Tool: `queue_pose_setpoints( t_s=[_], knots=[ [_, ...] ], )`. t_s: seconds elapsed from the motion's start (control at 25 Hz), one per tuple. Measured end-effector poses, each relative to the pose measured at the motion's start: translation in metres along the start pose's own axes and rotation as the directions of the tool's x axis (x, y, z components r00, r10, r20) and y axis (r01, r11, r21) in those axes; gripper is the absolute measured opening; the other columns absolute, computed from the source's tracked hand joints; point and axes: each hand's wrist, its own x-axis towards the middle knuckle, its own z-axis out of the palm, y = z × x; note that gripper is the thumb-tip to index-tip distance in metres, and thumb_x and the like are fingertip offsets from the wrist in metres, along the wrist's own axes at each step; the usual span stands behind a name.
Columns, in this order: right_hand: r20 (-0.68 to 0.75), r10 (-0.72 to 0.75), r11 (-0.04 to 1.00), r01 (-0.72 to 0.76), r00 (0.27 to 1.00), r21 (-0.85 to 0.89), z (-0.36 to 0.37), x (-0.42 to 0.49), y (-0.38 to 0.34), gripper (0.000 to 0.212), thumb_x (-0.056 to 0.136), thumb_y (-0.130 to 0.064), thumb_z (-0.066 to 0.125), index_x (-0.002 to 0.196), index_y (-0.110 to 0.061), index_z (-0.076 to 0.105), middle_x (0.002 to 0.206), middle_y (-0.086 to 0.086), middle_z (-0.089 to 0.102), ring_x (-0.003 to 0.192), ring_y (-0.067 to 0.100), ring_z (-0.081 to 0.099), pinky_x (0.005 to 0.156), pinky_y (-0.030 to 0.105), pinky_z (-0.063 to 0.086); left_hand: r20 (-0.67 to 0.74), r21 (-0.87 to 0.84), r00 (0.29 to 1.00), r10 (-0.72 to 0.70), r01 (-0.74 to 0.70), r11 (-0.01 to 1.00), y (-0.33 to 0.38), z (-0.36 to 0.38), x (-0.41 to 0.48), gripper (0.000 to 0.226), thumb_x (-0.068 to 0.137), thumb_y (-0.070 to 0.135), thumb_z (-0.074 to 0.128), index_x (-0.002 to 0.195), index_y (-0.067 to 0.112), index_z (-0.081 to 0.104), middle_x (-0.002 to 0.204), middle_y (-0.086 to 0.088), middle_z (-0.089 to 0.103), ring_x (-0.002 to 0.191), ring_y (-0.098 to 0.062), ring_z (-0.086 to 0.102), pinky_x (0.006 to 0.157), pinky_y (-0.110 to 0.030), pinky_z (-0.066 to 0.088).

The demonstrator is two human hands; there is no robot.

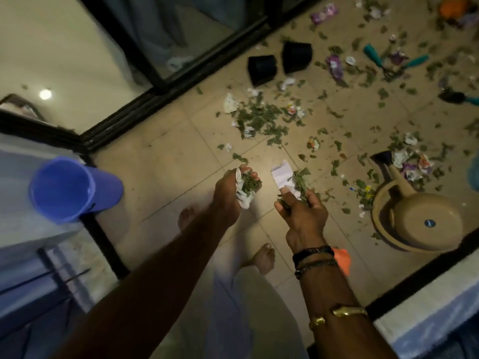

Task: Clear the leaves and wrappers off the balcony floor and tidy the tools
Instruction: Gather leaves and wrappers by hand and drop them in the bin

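2 hands in view, both loaded. left hand (228, 190) hangs above the tiled floor (166, 161), fingers curled round a leaf wad (250, 183) and a crumpled white wrapper (245, 200) that pokes out below the palm. right hand (303, 216) is just beside it, not touching it. its thumb and fingers pinch a leaf bunch (298, 183) together with a flat white paper (281, 174) that sticks out past the fingertips. dark bands and gold bangles on the right forearm.

remaining litter lies ahead of both hands. main leaf pile (259, 120) is on the floor beyond the left hand, well apart from it, with white scraps mixed in. more loose leaves and coloured wrappers are scattered ahead and to the right, thickest around the spout of the tan watering can (417, 221), which sits on the floor near the right hand, on its right side.

tools: teal-handled shears (388, 62) far ahead to the right, among leaves. a trowel (455, 97) with a dark blade at the right edge. 2 black pots (261, 69) lie tipped near the dark door frame. a purple wrapper (334, 66) lies between pots and shears.

blue bucket (61, 190) at the left, mouth toward the camera, well left of the left hand. cannot tell what it rests on. 2 bare feet (264, 257) below the arms.
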Motion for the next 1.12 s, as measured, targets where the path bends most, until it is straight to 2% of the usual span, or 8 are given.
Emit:
queue_pose_setpoints(
  t_s=[0.12, 0.24, 0.4, 0.52, 0.56, 0.8, 0.96, 1.12],
  knots=[
    [0.114, 0.04, 0.99, -0.023, 0.993, -0.139, 0.036, -0.032, 0.047, 0.051, 0.084, 0.005, 0.077, 0.131, -0.005, 0.06, 0.093, 0.008, 0.068, 0.075, 0.021, 0.063, 0.078, 0.04, 0.061, -0.112, -0.177, 0.993, -0.032, 0.012, 0.984, 0.009, -0.074, -0.018, 0.022, 0.101, 0.03, 0.045, 0.1, 0.019, 0.064, 0.1, 0.001, 0.07, 0.083, -0.01, 0.069, 0.088, -0.033, 0.055],
    [0.204, 0.063, 0.961, -0.004, 0.977, -0.277, 0.083, -0.056, 0.097, 0.038, 0.082, 0.004, 0.079, 0.117, -0.005, 0.07, 0.095, 0.011, 0.071, 0.071, 0.017, 0.065, 0.064, 0.032, 0.061, -0.229, -0.384, 0.971, -0.07, -0.024, 0.923, 0.031, -0.156, -0.032, 0.028, 0.097, 0.031, 0.051, 0.083, 0.019, 0.071, 0.079, 0.006, 0.073, 0.066, -0.007, 0.066, 0.08, -0.025, 0.051],
    [0.281, 0.084, 0.922, 0.033, 0.956, -0.387, 0.157, -0.089, 0.157, 0.034, 0.083, 0.003, 0.078, 0.114, -0.006, 0.072, 0.094, 0.01, 0.071, 0.066, 0.014, 0.065, 0.062, 0.03, 0.061, -0.353, -0.54, 0.931, -0.089, -0.125, 0.832, 0.074, -0.253, -0.055, 0.03, 0.105, 0.032, 0.042, 0.11, 0.015, 0.066, 0.113, -0.002, 0.068, 0.098, -0.02, 0.065, 0.1, -0.03, 0.046],
    [0.351, 0.127, 0.888, 0.051, 0.928, -0.457, 0.22, -0.121, 0.212, 0.037, 0.083, 0.003, 0.078, 0.119, -0.005, 0.07, 0.099, 0.011, 0.071, 0.071, 0.017, 0.064, 0.062, 0.03, 0.061, -0.404, -0.573, 0.914, -0.04, -0.219, 0.79, 0.109, -0.337, -0.065, 0.034, 0.103, 0.029, 0.045, 0.076, 0.017, 0.063, 0.063, 0.002, 0.067, 0.067, -0.013, 0.061, 0.079, -0.027, 0.047],
    [0.374, 0.149, 0.878, 0.052, 0.915, -0.475, 0.242, -0.132, 0.231, 0.038, 0.083, 0.003, 0.078, 0.119, -0.004, 0.069, 0.099, 0.011, 0.071, 0.073, 0.017, 0.064, 0.061, 0.029, 0.061, -0.429, -0.59, 0.903, -0.013, -0.269, 0.761, 0.12, -0.364, -0.067, 0.035, 0.102, 0.025, 0.047, 0.072, 0.016, 0.063, 0.061, 0.0, 0.065, 0.061, -0.014, 0.061, 0.077, -0.029, 0.047],
    [0.488, 0.217, 0.789, 0.142, 0.846, -0.597, 0.368, -0.174, 0.354, 0.029, 0.082, 0.0, 0.081, 0.105, -0.013, 0.071, 0.09, 0.009, 0.071, 0.067, 0.02, 0.063, 0.061, 0.033, 0.061, -0.54, -0.518, 0.838, 0.079, -0.405, 0.753, 0.177, -0.513, -0.037, 0.014, 0.095, 0.019, 0.062, 0.086, 0.009, 0.064, 0.076, -0.007, 0.063, 0.069, -0.02, 0.062, 0.065, -0.032, 0.054],
    [0.547, 0.196, 0.665, 0.3, 0.814, -0.684, 0.436, -0.155, 0.432, 0.034, 0.074, -0.005, 0.085, 0.104, -0.017, 0.073, 0.096, 0.013, 0.074, 0.076, 0.028, 0.068, 0.063, 0.04, 0.062, -0.563, -0.456, 0.824, 0.061, -0.372, 0.809, 0.193, -0.595, 0.014, 0.072, 0.067, 0.048, 0.077, 0.124, 0.006, 0.068, 0.121, -0.016, 0.07, 0.111, -0.033, 0.067, 0.095, -0.044, 0.055],
    [0.555, 0.305, 0.631, 0.272, 0.774, -0.726, 0.467, -0.132, 0.46, 0.046, 0.083, 0.005, 0.076, 0.118, -0.021, 0.064, 0.105, 0.014, 0.069, 0.089, 0.039, 0.068, 0.075, 0.057, 0.06, -0.58, -0.41, 0.802, 0.142, -0.438, 0.8, 0.21, -0.624, 0.033, 0.046, 0.096, 0.038, 0.055, 0.123, 0.003, 0.066, 0.094, -0.013, 0.073, 0.091, -0.035, 0.067, 0.083, -0.04, 0.056]
  ],
)
